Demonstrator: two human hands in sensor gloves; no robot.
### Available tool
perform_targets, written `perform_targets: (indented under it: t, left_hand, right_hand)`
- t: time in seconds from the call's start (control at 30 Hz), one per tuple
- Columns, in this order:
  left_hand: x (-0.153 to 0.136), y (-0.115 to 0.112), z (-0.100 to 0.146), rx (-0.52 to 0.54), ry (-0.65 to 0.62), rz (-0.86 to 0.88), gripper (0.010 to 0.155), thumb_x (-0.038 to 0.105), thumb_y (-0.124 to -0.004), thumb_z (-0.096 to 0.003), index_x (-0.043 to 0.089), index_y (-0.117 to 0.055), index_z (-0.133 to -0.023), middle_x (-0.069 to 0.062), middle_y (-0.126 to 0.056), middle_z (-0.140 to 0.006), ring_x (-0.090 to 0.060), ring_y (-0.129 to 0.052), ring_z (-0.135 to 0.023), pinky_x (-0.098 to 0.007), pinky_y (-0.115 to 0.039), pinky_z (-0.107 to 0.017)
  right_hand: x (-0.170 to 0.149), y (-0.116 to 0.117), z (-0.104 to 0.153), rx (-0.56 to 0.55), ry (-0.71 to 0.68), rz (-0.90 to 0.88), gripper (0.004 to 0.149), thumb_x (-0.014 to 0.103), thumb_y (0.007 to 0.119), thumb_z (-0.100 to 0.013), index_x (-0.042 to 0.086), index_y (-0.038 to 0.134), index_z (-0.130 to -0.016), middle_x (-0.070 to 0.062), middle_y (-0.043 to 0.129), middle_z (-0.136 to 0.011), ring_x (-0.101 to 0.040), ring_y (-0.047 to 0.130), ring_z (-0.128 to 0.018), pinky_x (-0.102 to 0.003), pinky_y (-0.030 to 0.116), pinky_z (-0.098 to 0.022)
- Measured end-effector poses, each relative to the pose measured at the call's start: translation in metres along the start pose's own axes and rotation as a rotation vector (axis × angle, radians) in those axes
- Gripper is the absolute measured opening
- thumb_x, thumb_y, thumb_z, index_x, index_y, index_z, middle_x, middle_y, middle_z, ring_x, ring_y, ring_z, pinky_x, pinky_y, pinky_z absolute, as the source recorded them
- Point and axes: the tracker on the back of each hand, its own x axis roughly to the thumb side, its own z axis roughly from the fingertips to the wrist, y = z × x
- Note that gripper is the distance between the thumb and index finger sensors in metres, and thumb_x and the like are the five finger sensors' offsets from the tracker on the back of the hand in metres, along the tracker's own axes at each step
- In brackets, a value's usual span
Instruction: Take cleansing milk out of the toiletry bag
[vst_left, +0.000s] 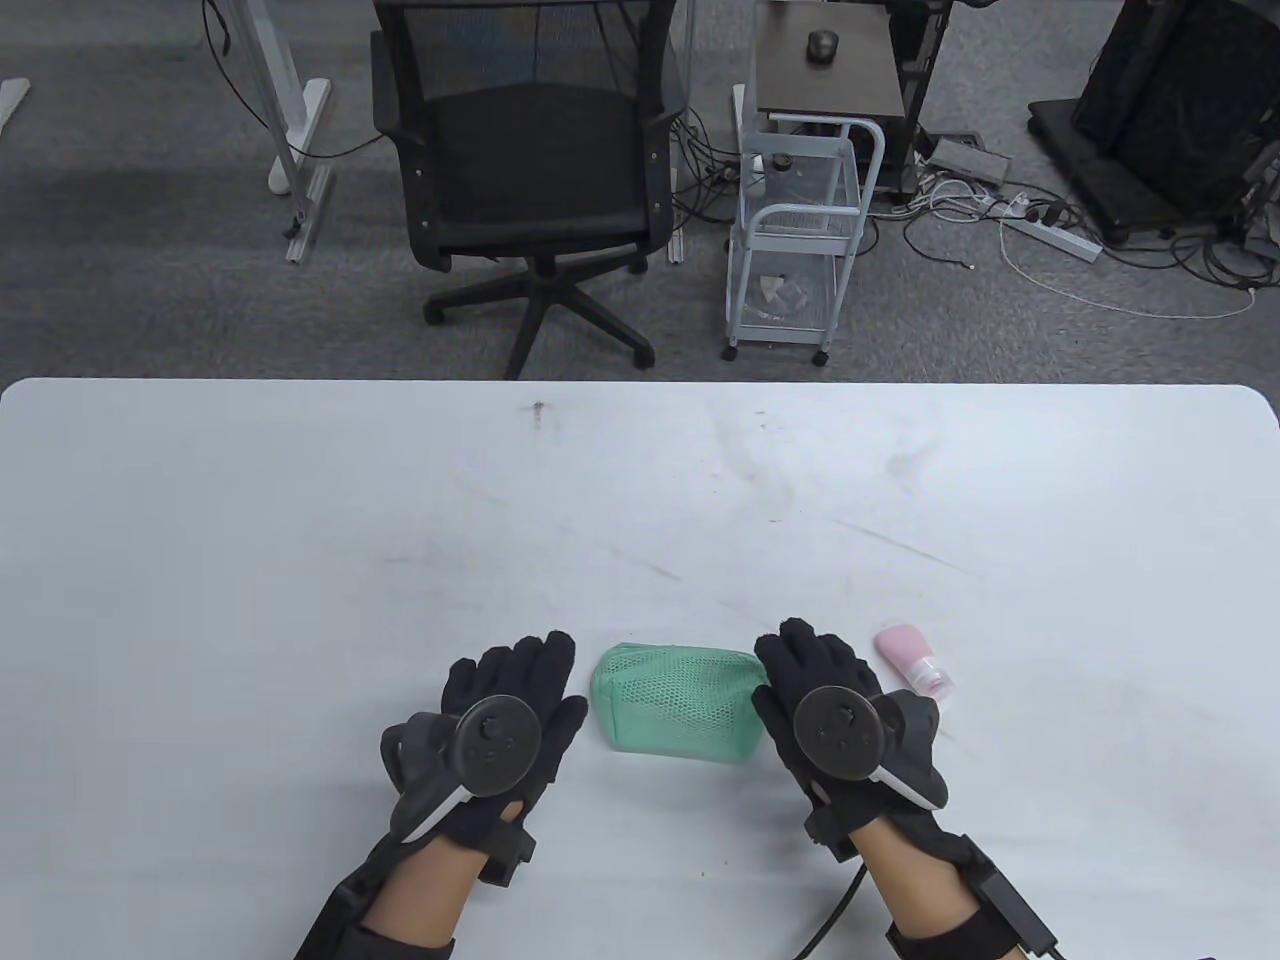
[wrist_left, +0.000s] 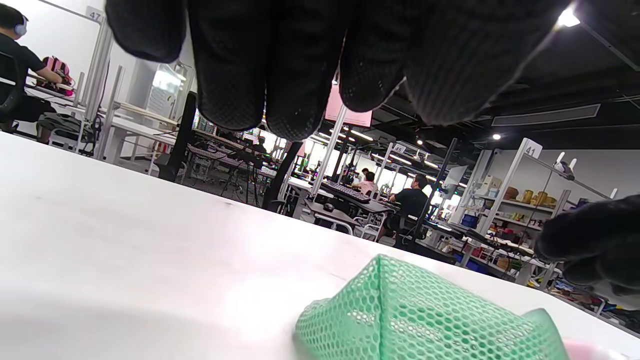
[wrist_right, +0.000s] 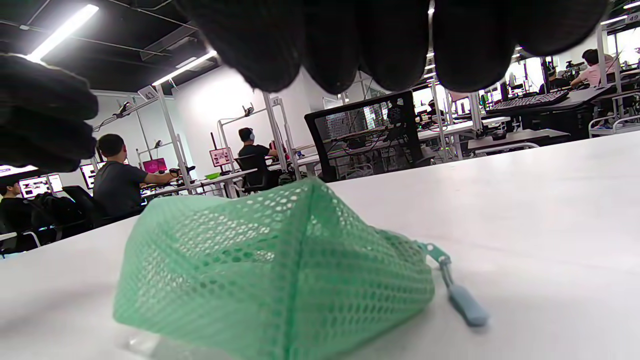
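Note:
A green mesh toiletry bag lies on the white table near its front edge, between my two hands. It also shows in the left wrist view and the right wrist view, where its zipper pull lies on the table. A small pink cleansing milk bottle lies on the table just right of my right hand. My left hand rests flat left of the bag, holding nothing. My right hand rests at the bag's right end, fingers extended and empty.
Beyond the table's far edge stand a black office chair and a white wire cart on grey carpet. The table carries faint scuff marks.

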Motion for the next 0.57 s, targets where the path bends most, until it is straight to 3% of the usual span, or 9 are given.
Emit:
perform_targets:
  t: [0.57]
  left_hand:
    - [0.0043,-0.001,0.002,-0.006,-0.004,-0.018,0.063,0.048,-0.084,-0.0509,0.026,-0.07,-0.108,-0.013,-0.083,-0.111,-0.046,-0.085,-0.097,-0.066,-0.058,-0.073]
  right_hand:
    - [0.0042,0.0049,0.0001,0.047,-0.004,0.011,0.054,0.029,0.085,-0.056,0.002,0.077,-0.102,-0.035,0.07,-0.109,-0.07,0.073,-0.086,-0.074,0.063,-0.059]
